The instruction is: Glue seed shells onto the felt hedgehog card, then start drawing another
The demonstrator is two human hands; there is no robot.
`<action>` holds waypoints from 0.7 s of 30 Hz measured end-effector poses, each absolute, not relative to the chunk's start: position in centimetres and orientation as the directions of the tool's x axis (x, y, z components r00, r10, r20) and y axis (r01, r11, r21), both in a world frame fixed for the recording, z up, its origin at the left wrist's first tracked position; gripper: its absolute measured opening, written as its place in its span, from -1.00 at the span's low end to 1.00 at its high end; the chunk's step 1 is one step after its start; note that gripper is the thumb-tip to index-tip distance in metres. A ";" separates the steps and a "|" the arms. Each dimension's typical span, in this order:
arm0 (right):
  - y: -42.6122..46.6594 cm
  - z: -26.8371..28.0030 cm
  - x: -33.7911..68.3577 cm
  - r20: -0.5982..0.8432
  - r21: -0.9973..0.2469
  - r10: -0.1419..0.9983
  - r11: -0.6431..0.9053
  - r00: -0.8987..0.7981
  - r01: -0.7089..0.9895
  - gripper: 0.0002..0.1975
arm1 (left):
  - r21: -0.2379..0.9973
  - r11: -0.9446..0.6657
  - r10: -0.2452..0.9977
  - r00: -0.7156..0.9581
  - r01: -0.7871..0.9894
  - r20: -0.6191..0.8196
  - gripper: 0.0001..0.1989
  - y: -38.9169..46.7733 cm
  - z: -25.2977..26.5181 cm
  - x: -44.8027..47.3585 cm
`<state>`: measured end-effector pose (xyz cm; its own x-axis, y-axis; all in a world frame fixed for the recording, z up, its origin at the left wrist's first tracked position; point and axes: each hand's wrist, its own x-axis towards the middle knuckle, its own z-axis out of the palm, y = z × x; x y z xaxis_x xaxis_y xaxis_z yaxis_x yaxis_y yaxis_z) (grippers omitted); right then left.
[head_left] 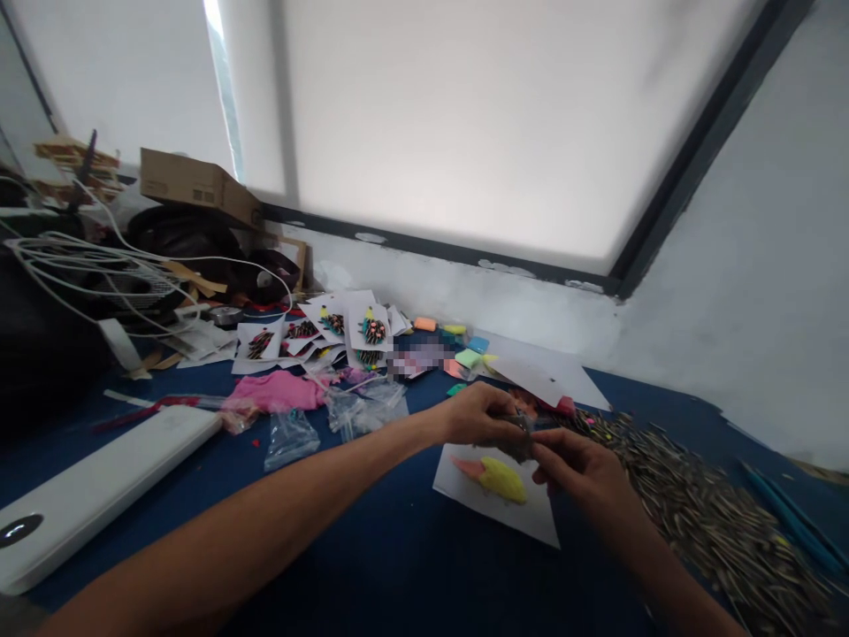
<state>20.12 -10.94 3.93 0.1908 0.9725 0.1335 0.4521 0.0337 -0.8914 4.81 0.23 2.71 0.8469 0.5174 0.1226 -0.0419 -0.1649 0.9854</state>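
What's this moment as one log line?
left hand: gripping blurred dark item | right hand: touching it | below: white card with yellow-and-pink shape | right: pile of sticks

No words, brands or numbers can be read here — the cardboard box bears small printed marks, but they are too blurred to make out.

From the wearer's head, the blue tabletop is viewed close, forward and down, with the window blind included.
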 end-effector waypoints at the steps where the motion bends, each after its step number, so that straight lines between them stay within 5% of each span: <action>1: -10.9 4.0 20.1 0.110 -0.897 0.977 0.019 0.181 0.442 -0.59 | 0.983 -0.178 0.526 0.841 -0.034 0.124 -0.81 0.2 2.6 4.9; 4: -10.9 4.0 20.0 0.064 -0.907 0.982 -0.016 0.176 0.421 -0.58 | 0.966 -0.259 0.570 0.808 0.003 0.151 -0.82 0.0 2.5 5.1; 7: -11.2 3.8 19.9 0.178 -0.874 0.960 0.053 0.216 0.484 -0.68 | 0.959 -0.282 0.591 0.788 0.003 0.171 -0.85 -0.2 2.7 5.3; 12: -11.6 3.6 20.1 0.443 -0.686 0.877 0.200 0.184 0.699 -0.82 | 0.977 -0.214 0.506 0.854 -0.009 0.118 -0.89 -0.3 3.5 5.1; 21: -11.8 3.7 21.0 0.587 -0.409 0.809 0.272 0.023 0.871 -0.82 | 0.998 -0.061 0.478 0.877 -0.022 0.048 -0.82 -0.2 3.2 5.8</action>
